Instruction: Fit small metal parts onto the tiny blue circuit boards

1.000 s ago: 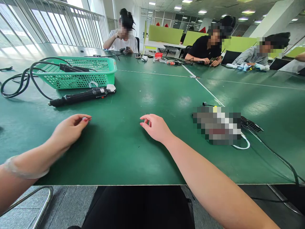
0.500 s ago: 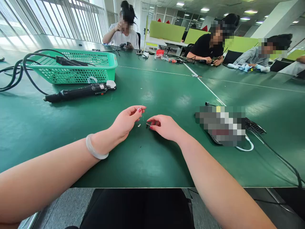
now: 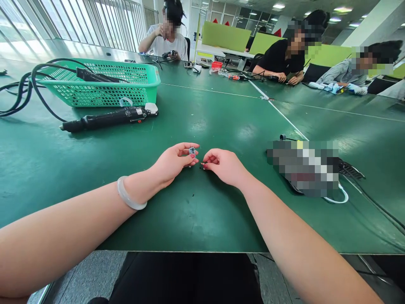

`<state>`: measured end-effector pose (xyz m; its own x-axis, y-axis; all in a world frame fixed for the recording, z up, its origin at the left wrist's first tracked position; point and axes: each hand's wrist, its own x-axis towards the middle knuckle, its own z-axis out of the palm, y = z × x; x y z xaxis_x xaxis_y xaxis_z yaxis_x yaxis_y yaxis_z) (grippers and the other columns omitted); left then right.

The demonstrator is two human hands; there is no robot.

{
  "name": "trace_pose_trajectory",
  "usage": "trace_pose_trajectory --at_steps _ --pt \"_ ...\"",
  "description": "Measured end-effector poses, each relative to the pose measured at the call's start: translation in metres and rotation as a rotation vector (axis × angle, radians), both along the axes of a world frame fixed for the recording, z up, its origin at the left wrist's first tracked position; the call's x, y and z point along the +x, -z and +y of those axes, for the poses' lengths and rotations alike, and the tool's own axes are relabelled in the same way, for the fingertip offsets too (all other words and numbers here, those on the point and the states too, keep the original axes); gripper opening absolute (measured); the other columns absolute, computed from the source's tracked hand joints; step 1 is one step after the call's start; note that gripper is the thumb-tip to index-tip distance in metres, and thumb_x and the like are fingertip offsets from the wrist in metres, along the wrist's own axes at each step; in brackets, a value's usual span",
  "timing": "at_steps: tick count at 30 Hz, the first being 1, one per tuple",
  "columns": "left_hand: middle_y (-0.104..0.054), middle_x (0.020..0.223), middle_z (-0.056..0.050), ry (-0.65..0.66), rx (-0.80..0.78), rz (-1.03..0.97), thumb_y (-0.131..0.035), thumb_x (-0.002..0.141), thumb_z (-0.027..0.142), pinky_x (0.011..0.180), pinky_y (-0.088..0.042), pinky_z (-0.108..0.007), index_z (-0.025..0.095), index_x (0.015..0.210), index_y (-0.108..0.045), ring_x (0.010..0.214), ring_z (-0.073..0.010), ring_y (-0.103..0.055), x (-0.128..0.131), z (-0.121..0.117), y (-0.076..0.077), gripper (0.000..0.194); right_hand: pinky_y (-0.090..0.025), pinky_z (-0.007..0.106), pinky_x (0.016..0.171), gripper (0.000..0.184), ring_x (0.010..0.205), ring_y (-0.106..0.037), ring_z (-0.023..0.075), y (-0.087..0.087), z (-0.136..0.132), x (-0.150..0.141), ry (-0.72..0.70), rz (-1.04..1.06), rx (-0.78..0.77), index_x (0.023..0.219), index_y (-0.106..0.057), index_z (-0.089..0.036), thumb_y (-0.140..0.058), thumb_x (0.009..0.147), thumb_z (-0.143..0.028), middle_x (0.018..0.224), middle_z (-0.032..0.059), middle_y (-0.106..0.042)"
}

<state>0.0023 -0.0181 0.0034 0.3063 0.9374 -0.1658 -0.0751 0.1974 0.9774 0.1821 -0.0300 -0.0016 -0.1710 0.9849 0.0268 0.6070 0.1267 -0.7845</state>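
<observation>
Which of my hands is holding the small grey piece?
Your left hand, the one with the pale bangle at its wrist, holds the grey piece; your right hand is bare at the wrist.

A broad lane over the glossy green tabletop (image 3: 221, 114) runs from frame centre upward. At left, a mint-green perforated plastic basket (image 3: 95, 95) and a long black cylindrical tool (image 3: 109, 119) block passage; at right, a pixelated dark object (image 3: 303, 169). Between left hand (image 3: 175, 162) and right hand (image 3: 226, 166), the gap is narrow.
</observation>
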Motion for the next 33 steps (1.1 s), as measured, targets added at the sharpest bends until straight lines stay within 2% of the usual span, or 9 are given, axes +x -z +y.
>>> trace_pose_trajectory --at_steps 4,7,14,24,33 --pt "-0.065 0.095 -0.004 0.076 0.022 0.004 -0.067 0.07 0.006 0.095 -0.044 -0.036 0.015 0.112 -0.063 0.082 -0.0115 -0.063 -0.002 -0.001 0.002 0.043 -0.048 0.027 0.064 0.014 0.067 -0.061 0.0123 -0.002 0.002 0.005 0.029 0.355 -0.117 0.079 -0.063 -0.018 -0.069 0.067 -0.022 0.075 0.0013 -0.067" --pt "-0.067 0.091 -0.005 0.114 0.004 -0.007 -0.067 0.07 0.005 0.098 -0.043 -0.037 0.013 0.114 -0.061 0.083 -0.012 -0.064 0.0 -0.003 -0.001 0.046 -0.045 0.026 0.06 0.018 0.063 -0.059 0.0109 -0.004 0.001 0.003 0.048 0.478 -0.119 0.078 -0.066 -0.017 -0.072 0.063 -0.025 0.072 0.0011 -0.067" --pt "-0.071 0.09 -0.006 0.175 -0.032 -0.062 -0.07 0.067 0.003 0.097 -0.045 -0.037 0.01 0.112 -0.062 0.081 -0.0119 -0.065 0.003 -0.005 -0.004 0.046 -0.041 0.025 0.056 0.013 0.054 -0.05 0.0073 -0.007 -0.002 -0.004 0.081 0.486 -0.117 0.071 -0.067 -0.015 -0.07 0.065 -0.027 0.064 -0.0003 -0.064" --pt "-0.071 0.088 -0.006 0.143 -0.08 -0.1 -0.065 0.07 0.0 0.095 -0.048 -0.036 0.009 0.117 -0.061 0.078 -0.0116 -0.066 0.003 -0.005 -0.003 0.048 -0.044 0.026 0.06 0.012 0.057 -0.052 0.0082 -0.005 -0.002 -0.003 0.046 0.497 -0.09 0.074 -0.067 -0.015 -0.07 0.066 -0.024 0.068 0.0002 -0.066" --pt "-0.071 0.094 -0.006 0.167 0.076 0.012 -0.069 0.072 0.011 0.097 -0.047 -0.037 0.013 0.117 -0.063 0.084 -0.013 -0.066 0.002 -0.006 -0.001 0.046 -0.044 0.027 0.061 0.013 0.059 -0.053 0.0089 -0.006 -0.004 -0.006 0.048 0.509 -0.098 0.074 -0.067 -0.015 -0.068 0.071 -0.028 0.069 0.0016 -0.066"
